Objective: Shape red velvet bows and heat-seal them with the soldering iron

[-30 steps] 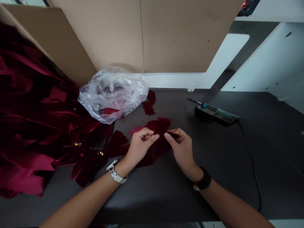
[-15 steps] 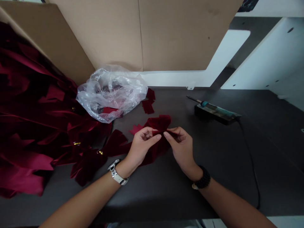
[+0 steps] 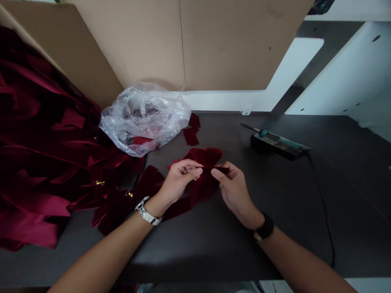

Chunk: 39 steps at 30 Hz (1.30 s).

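Observation:
A dark red velvet ribbon bow (image 3: 204, 188) is between my hands above the dark table, its loops and tails spread front and back. My left hand (image 3: 181, 179) pinches a narrow strip at the bow's middle between thumb and fingers. On the other side, my right hand (image 3: 233, 185) pinches the strip's right end, thumb on top. The strip runs taut across the small gap between my thumbs. Left of my left wrist lies a finished-looking velvet bow (image 3: 117, 203) with a gold-coloured piece at its centre.
A big heap of red velvet bows (image 3: 39, 162) fills the left side. Behind my hands sit a clear plastic bag (image 3: 143, 118) and small velvet pieces (image 3: 191, 136). A soldering iron (image 3: 265, 134) rests on a black box at right, its cord (image 3: 324, 207) trailing forward. Cardboard (image 3: 226, 44) stands behind.
My hands have drawn slightly apart, widening the gap between the thumbs. The left hand shifted a little left, and the bow's lower part and tail now show more.

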Motion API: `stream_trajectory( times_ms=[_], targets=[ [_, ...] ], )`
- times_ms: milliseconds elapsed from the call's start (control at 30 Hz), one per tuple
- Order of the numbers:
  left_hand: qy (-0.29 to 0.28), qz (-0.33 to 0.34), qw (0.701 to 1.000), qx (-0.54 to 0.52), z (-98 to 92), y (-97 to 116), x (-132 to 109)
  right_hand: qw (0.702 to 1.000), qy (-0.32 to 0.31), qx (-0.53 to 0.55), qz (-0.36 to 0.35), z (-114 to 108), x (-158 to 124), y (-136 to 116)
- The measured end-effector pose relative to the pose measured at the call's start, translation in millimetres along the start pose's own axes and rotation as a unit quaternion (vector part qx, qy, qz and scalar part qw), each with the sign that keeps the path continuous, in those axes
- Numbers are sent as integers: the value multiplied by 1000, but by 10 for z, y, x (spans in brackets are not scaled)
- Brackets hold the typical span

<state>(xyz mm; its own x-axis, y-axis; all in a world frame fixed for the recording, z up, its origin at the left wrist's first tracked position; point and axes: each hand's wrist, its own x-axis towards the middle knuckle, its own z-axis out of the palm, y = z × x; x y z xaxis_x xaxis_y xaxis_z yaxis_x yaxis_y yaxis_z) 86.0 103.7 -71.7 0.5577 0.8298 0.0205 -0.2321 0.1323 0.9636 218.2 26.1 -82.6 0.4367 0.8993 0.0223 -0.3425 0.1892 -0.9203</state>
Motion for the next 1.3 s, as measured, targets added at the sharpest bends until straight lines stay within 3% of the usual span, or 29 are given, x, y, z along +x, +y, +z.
stream_trajectory(
  times_ms=[167, 433, 533, 633, 733, 900, 1000, 1100, 1200, 1300],
  targets=[
    [-30, 50, 994, 97, -120, 53, 31, 998, -33, 31, 43, 51, -2, -80],
    [8, 74, 996, 54, -25, -62, -15, 994, -59, 61, 72, 23, 10, -130],
    [44, 60, 997, 22, 51, -124, -58, 997, -62, 33, 44, 40, -26, -104],
    [64, 18, 997, -31, 114, -174, -121, 995, -74, -43, -43, 112, -112, -63],
    [65, -7, 997, -33, 122, -191, -135, 989, -49, -86, -110, 142, -152, -46],
    [66, -10, 996, -50, 15, -189, -25, 986, 15, -114, -119, 10, -27, -76],
    [20, 19, 1000, -11, -37, -168, -11, 980, 40, -143, -131, -42, 34, -84],
    [-8, 90, 992, 86, -49, -118, -45, 976, 45, -157, -144, -45, 42, -79],
    [-8, 130, 981, 146, -37, -73, -66, 974, 45, -165, -151, -40, 31, -75],
    [0, 128, 978, 163, -13, -68, -62, 970, 47, -174, -164, -41, 25, -70]
  ],
)
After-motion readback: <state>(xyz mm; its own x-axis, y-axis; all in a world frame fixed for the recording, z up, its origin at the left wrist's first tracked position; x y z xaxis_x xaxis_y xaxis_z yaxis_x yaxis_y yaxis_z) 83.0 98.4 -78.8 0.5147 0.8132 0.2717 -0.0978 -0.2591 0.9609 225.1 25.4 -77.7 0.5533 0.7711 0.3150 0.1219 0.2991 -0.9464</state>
